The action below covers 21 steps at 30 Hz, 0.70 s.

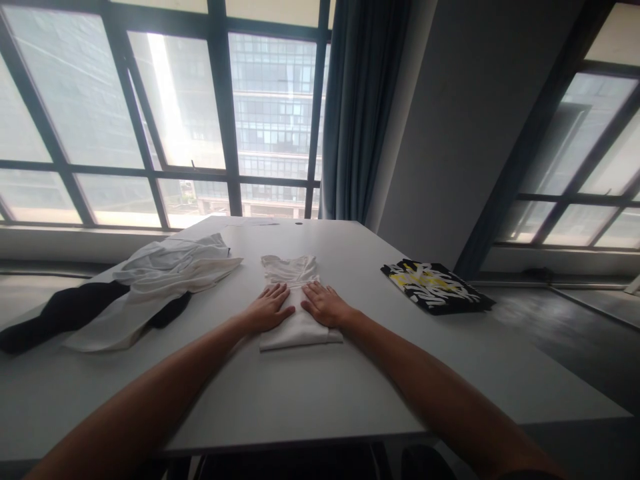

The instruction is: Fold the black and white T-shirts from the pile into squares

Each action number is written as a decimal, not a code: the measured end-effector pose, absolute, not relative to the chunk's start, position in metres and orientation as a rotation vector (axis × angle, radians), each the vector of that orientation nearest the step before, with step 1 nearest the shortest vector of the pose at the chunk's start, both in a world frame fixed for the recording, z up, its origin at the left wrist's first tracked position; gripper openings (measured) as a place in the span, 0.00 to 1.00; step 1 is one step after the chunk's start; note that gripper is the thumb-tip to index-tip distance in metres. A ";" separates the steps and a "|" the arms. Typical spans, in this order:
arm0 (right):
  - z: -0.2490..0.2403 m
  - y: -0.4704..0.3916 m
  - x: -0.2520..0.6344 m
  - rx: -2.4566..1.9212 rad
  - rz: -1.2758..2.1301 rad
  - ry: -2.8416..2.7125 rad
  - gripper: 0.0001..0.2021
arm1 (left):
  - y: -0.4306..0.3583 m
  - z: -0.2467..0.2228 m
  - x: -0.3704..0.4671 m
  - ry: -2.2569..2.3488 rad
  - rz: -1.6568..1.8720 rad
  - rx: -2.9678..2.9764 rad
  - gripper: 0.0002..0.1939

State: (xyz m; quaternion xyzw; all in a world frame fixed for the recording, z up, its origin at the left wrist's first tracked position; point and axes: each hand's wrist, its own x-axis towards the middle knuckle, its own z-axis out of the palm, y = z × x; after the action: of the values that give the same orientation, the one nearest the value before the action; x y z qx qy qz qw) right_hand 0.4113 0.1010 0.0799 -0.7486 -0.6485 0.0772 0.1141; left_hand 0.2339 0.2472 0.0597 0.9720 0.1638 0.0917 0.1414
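- Your left hand [267,308] lay palm down, opened out flat with its fingers pointing away from you, and it had hold of nothing.
- Your right hand [326,305] lay the same way beside it, flat and open, pressing on cloth rather than gripping it; the two thumbs pointed toward each other with a narrow gap between them.
- Under both hands was the white garment [299,337], folded into a narrow strip in the middle of the white table [280,407], directly in front of you.
- The end of the strip nearest you looked fairly smooth with a straight edge, while the part beyond your fingertips was gathered in wrinkles.
- To your left, well apart from your hands, pale garments [173,263] lay in a loose, crumpled heap, with a black cloth [80,307] partly beneath them, reaching toward the table's left side.
- To your right, near the table's edge, a black garment with a white and yellow pattern [435,287] lay folded flat.
- Past the table's far end stood large windows [180,107] and a dark curtain [363,113].
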 end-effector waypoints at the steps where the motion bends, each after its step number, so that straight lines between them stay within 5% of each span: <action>1: 0.080 0.101 0.411 -2.210 0.241 -1.899 0.32 | 0.248 0.060 0.234 0.465 0.264 2.801 0.41; 12: 0.102 0.086 0.434 -2.083 0.146 -1.969 0.29 | 0.269 0.091 0.199 0.212 0.210 2.761 0.35; 21: 0.124 0.066 0.457 -1.869 0.590 -2.072 0.31 | 0.253 0.124 0.179 0.091 -0.159 2.656 0.34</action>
State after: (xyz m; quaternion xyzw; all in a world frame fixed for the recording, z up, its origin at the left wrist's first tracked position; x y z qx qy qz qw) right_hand 0.4568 0.0661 0.1238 -0.6483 -0.7189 0.2048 0.1443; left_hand 0.1789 0.2526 0.1237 0.9691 0.0332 -0.0580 0.2374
